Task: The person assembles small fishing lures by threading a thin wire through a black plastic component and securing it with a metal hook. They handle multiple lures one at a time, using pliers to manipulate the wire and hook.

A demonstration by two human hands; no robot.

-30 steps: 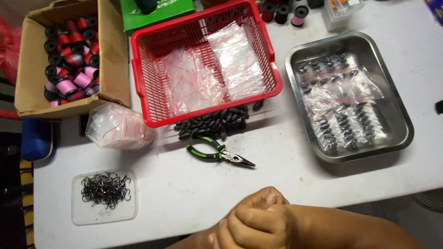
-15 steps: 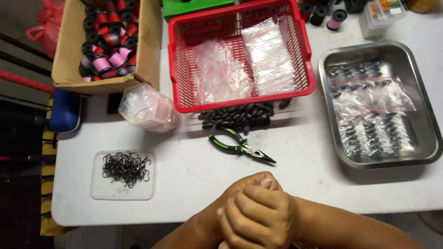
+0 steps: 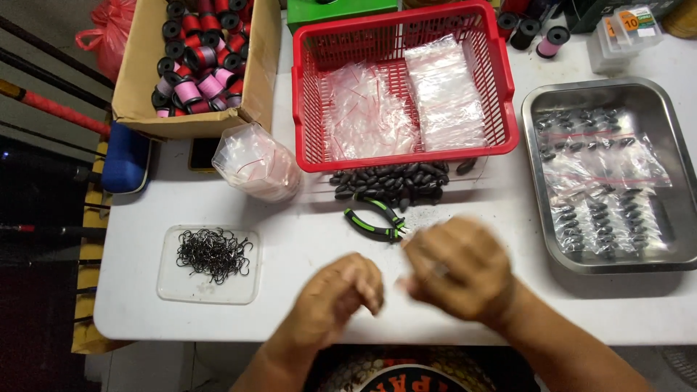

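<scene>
Both hands are held apart above the near edge of the white table [image 3: 305, 247]: left hand [image 3: 341, 294] loosely curled, right hand [image 3: 454, 267] blurred, so its grip cannot be told. Green-handled pliers [image 3: 374, 220] lie just beyond; steadier, slower hands are advised.

we count two hands over the worktop [image 3: 290, 218]: the left hand [image 3: 341, 294] and the right hand [image 3: 454, 268]. there is one pair of pliers [image 3: 374, 221] with green and black handles. we see one red basket [image 3: 403, 156] with two heaps of clear bags in it, one cardboard box [image 3: 200, 120] full of spools too many to count, and three more spools [image 3: 537, 33] standing loose at the top. one metal tray [image 3: 610, 91] holds several filled bags. one clear lid [image 3: 207, 290] carries a heap of hooks, one pile of dark weights [image 3: 392, 181] lies by the basket, and one stuffed clear bag [image 3: 254, 160] sits beside the box.
</scene>
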